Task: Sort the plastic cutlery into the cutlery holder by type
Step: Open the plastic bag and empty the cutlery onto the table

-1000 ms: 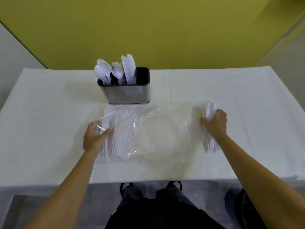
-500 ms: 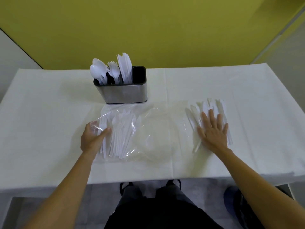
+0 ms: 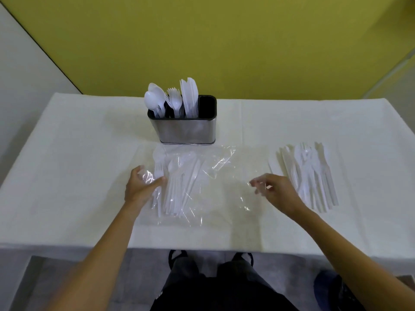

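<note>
Head view, read from left to right. The left hand (image 3: 140,187) curls its fingers and thumb round the crumpled left end of the clear plastic bag (image 3: 215,176), which lies flat on the table (image 3: 67,153). This hold probably anchors the bag so that its contents can be drawn out from the other end. Just right of this hand, inside the film, lies the bagged cutlery (image 3: 179,185), a mixed white bundle with handles towards the person.

Beyond the bag, and nearer the left hand than the right, stands the cutlery holder (image 3: 186,129). From its left end it holds spoons (image 3: 155,99), then forks (image 3: 174,101), then knives (image 3: 189,95), all upright. Its rightmost compartment looks dark and unfilled.

The right hand (image 3: 276,189) hovers at the bag's open right side with its fingers loosely bent. Motion blur hides whether they pinch the film, so its state cannot be told.

Just right of this hand, the loose cutlery (image 3: 310,173) is fanned out on the table, probably so that each type is visible for picking. By this evidence, sorting is begun but far from complete.
</note>
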A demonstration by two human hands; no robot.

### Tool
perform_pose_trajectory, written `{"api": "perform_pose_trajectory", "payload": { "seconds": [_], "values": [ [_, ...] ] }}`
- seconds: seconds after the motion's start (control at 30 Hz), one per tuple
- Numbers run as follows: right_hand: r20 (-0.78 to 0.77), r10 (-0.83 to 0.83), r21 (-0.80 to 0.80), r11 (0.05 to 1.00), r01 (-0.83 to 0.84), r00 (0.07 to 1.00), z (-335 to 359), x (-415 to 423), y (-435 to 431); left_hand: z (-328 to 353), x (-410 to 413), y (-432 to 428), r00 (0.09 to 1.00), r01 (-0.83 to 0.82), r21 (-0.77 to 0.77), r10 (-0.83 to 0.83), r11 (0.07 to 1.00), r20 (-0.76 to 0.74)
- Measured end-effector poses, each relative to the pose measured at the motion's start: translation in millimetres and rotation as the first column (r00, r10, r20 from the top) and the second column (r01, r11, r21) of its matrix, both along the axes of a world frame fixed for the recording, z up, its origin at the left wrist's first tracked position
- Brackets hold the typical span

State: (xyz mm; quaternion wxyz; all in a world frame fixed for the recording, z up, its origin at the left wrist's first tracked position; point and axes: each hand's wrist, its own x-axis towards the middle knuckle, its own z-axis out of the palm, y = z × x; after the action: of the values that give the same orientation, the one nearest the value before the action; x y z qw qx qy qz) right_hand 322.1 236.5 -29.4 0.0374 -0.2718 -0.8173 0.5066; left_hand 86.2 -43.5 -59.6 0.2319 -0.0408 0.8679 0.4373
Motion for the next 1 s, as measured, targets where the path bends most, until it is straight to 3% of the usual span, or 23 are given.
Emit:
{"api": "perform_pose_trajectory", "payload": {
  "seconds": [0.03,0.1,0.2,0.27,0.43,0.53,0.63,0.73,0.93,1.0],
  "values": [
    [0.05,0.029,-0.263,0.965,-0.015,0.998,1,-11,-4,1,0,-1,0.998,-0.035,0.062,0.032,0.997,0.046],
    [0.113,0.068,-0.658,0.753,0.023,0.991,1,-32,-10,6,0,0,0.989,-0.09,0.15,0.07,0.985,0.134],
    [0.188,-0.006,-0.859,0.483,0.168,0.982,-8,-54,-19,14,-5,2,0.969,-0.063,0.186,0.015,0.981,0.246],
    [0.213,0.01,-0.887,0.421,0.189,0.977,-12,-64,-27,17,-9,2,0.955,0.009,0.171,-0.059,0.985,0.29],
    [0.332,0.189,-0.83,0.523,0.192,0.924,-4,-91,-55,19,-8,3,0.904,0.084,0.179,-0.151,0.98,0.4],
    [0.306,0.237,-0.825,0.549,0.132,0.922,-2,-101,-68,19,-1,3,0.904,0.02,0.274,-0.134,0.961,0.406],
    [0.266,0.325,-0.698,0.715,-0.051,0.907,-5,-109,-82,20,5,0,0.894,0.009,0.335,-0.157,0.942,0.419],
    [0.249,0.29,-0.524,0.843,-0.124,0.924,0,-116,-97,21,12,1,0.911,0.019,0.357,-0.164,0.934,0.378],
    [0.143,0.207,-0.554,0.827,-0.095,0.968,-14,-123,-111,19,14,-4,0.95,-0.052,0.319,-0.052,0.946,0.309],
    [0.14,0.192,-0.649,0.758,-0.056,0.971,-5,-117,-109,18,14,-6,0.959,-0.07,0.305,-0.02,0.95,0.282]
  ]
}}
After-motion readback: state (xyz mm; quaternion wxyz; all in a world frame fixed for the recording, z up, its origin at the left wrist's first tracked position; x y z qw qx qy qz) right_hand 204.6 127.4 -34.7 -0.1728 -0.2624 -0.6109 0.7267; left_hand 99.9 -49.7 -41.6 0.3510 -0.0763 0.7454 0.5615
